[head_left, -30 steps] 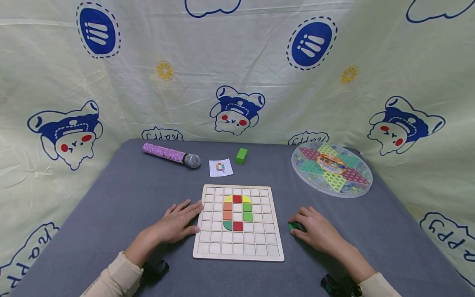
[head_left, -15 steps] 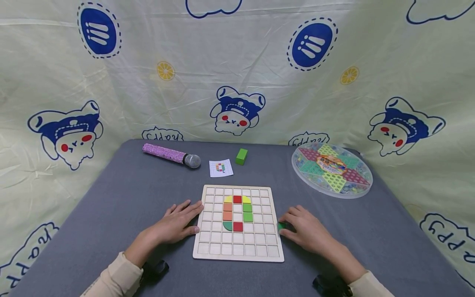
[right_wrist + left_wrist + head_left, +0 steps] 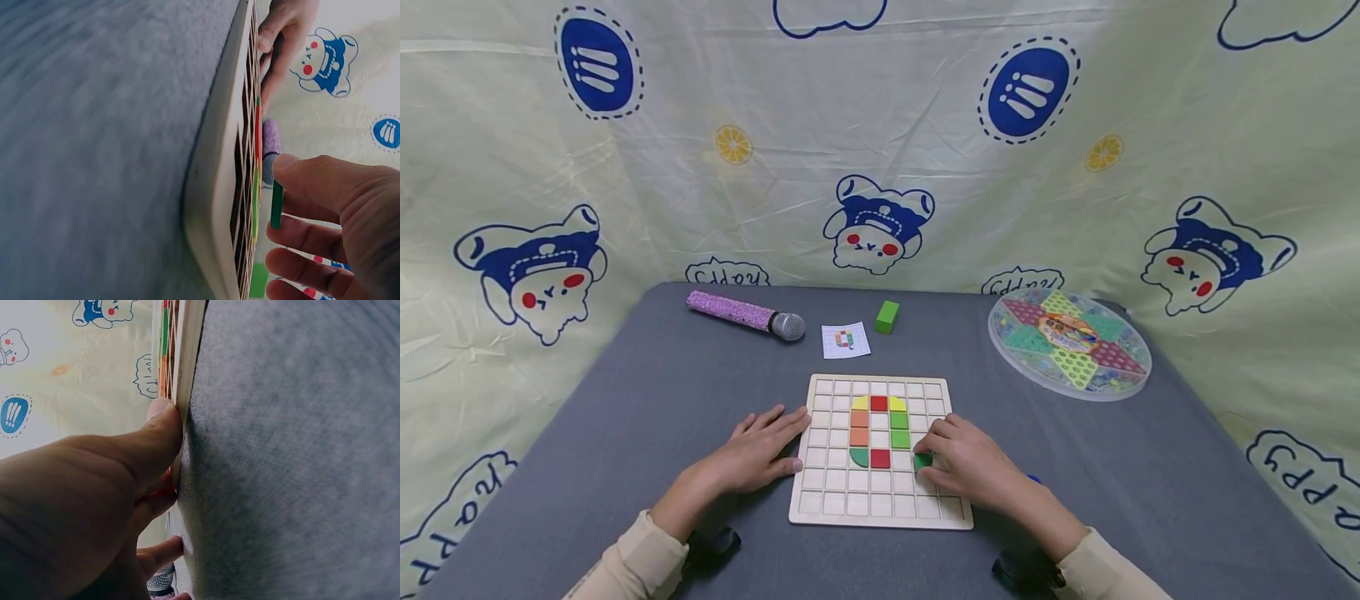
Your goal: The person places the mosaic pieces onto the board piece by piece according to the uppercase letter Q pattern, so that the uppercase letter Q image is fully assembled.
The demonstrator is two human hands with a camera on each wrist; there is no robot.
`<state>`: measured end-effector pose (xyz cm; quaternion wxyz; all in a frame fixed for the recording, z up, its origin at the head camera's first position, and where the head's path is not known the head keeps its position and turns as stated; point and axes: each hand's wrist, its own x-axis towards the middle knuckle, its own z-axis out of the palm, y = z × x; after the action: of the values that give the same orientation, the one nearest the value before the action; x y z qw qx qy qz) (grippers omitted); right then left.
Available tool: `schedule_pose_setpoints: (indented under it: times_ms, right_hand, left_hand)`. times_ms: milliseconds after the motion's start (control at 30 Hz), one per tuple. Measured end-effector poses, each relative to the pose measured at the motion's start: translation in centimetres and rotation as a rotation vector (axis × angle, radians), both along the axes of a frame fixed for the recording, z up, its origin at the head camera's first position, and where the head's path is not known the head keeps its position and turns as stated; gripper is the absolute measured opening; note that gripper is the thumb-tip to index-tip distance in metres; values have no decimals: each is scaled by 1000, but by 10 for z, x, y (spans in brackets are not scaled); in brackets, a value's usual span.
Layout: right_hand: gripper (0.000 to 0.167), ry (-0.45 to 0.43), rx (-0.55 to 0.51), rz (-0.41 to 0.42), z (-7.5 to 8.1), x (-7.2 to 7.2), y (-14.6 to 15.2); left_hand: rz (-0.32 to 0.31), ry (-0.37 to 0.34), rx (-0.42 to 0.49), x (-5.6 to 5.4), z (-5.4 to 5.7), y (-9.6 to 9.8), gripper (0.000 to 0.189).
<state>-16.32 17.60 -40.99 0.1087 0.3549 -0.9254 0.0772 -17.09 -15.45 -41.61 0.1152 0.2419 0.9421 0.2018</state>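
A pale wooden grid board [image 3: 880,505] lies on the table with red, yellow, orange and green tiles set in a ring of its cells. A dark green quarter-round tile [image 3: 860,457] fills the ring's lower left corner. My left hand [image 3: 760,450] rests at the board's left edge, fingers spread, thumb against the rim. Over the right part of the board, my right hand [image 3: 966,462] pinches a thin dark green tile [image 3: 277,205] between thumb and fingers. That tile is held just right of the ring's lower red tile [image 3: 880,459], with one cell between them.
Behind the board lie a small pattern card [image 3: 846,340], a bright green block [image 3: 887,317] and a purple glittery microphone [image 3: 737,312]. A round Chinese checkers set [image 3: 1070,342] sits at the back right. A printed curtain [image 3: 775,217] hangs behind the table.
My right hand has moved left from the table beside the board to above its right cells, carrying the dark green tile. My left hand stays at the board's edge.
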Motion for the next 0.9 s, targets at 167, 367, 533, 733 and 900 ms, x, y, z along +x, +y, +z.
schedule_pose_setpoints:
  times_ms: [167,367,533,733,900]
  right_hand:
    - [21,23,-14,38,-2,-4,-11]
    - [19,81,-30,63,-5,-9,-20]
    - [17,102,-21,48,-6,-12,-25]
    - [19,86,-14,29,-7,-12,-27]
    - [19,75,-8,23,-8,-12,-28]
  left_hand:
    - [0,11,2,0,-1,0,64]
    - [-6,19,5,1,-1,-1,64]
    - [-7,23,8,1,0,-1,64]
    - [-8,26,6,2,-1,-1,63]
    - [-10,23,5,1,-3,-1,64]
